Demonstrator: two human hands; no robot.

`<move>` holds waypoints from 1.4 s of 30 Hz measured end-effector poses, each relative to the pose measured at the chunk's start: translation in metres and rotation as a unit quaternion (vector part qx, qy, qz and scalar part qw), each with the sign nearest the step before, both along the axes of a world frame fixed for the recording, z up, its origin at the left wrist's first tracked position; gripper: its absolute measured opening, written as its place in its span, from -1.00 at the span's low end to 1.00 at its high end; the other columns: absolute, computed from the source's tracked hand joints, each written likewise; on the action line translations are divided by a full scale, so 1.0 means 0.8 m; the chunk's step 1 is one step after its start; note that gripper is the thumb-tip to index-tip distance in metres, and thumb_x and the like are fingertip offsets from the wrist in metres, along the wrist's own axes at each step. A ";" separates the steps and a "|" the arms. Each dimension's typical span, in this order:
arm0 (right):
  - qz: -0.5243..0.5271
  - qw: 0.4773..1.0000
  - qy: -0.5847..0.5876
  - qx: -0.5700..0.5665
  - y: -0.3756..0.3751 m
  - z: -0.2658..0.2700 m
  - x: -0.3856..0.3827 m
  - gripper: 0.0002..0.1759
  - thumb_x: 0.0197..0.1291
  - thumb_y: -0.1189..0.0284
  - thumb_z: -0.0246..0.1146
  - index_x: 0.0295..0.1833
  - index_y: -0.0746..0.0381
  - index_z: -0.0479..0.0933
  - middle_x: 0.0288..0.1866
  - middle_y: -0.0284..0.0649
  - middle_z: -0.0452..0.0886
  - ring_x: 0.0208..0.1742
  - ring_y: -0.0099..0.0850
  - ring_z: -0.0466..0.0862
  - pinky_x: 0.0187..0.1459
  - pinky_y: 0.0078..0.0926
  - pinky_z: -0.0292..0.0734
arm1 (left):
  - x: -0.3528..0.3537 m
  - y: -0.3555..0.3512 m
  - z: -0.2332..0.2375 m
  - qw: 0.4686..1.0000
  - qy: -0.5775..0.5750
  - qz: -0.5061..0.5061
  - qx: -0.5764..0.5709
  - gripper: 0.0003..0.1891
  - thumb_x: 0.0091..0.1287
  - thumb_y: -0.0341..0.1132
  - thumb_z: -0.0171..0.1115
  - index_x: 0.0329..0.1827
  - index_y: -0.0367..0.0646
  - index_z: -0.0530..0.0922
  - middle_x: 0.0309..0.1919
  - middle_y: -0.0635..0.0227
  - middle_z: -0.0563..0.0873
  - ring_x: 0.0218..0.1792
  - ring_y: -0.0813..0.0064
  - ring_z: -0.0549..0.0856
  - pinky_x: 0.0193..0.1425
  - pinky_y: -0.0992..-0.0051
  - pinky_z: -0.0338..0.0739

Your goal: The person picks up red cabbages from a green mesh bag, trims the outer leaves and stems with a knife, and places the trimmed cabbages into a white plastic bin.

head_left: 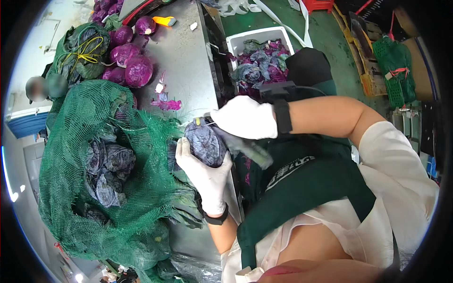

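Note:
My left hand [204,175], in a white glove, is closed around the side of a red cabbage [206,146] with dull purple outer leaves. My right hand [245,118], gloved as well, is a fist at the top of that cabbage. A thin blade [211,123] shows at its fingers; the knife's handle is hidden inside the fist. A loose greenish leaf [252,153], smeared by motion, hangs below my right hand. Left of my hands a green mesh sack [61,174] gapes, with several untrimmed cabbages [118,158] inside.
Shiny trimmed cabbages [139,70] lie on the metal table [184,52], near an orange cutter [164,21] and purple scraps [167,104]. Beyond the table edge, a white bin [231,45] holds discarded leaves. A tied sack [80,56] stands far left. Green netting [398,70] hangs right.

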State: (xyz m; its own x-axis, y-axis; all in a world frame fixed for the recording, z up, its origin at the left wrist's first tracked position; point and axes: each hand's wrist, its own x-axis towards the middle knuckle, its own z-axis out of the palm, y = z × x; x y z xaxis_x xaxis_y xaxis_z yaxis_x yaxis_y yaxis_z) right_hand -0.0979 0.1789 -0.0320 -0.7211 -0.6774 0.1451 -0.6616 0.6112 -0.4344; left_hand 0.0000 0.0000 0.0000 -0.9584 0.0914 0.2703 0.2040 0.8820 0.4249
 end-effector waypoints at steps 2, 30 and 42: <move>0.030 0.998 0.016 0.046 -0.004 0.003 -0.007 -0.72 0.38 0.37 0.06 -0.08 0.37 0.55 -0.48 -0.05 0.64 -0.47 -0.10 0.71 -0.47 -0.15 0.59 | -0.004 0.007 -0.004 1.000 0.019 0.024 -0.002 0.03 -0.17 -0.36 0.62 0.42 -0.41 0.22 0.34 -0.15 0.37 0.38 -0.13 0.36 0.52 0.03 0.22; -0.306 0.937 0.164 0.039 0.121 -0.037 -0.099 -0.84 0.17 0.38 0.19 -0.30 0.25 0.59 -0.49 -0.04 0.66 -0.45 -0.07 0.72 -0.40 -0.17 0.64 | 0.022 -0.014 -0.001 0.985 0.145 0.085 0.044 -0.03 -0.10 -0.35 0.65 0.43 -0.25 0.30 0.32 -0.02 0.36 0.38 -0.02 0.36 0.53 0.08 0.21; 0.049 0.966 -0.217 -0.129 -0.016 0.032 0.032 -0.12 0.10 0.45 0.17 0.61 -0.02 0.16 -0.36 -0.02 0.70 -0.35 -0.09 0.72 -0.28 -0.17 0.61 | 0.033 0.016 -0.004 0.989 0.110 0.100 0.013 -0.10 -0.15 -0.42 0.69 0.31 -0.21 0.33 0.37 -0.06 0.33 0.42 -0.05 0.35 0.51 0.10 0.28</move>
State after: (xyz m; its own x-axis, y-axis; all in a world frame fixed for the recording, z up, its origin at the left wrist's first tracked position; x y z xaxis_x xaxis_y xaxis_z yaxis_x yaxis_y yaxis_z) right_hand -0.0722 0.1664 -0.0062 -0.6856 -0.7278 0.0176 -0.4333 0.3885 -0.8132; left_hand 0.0260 0.0129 -0.0035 -0.8744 -0.1048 0.4738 0.1158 0.9031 0.4135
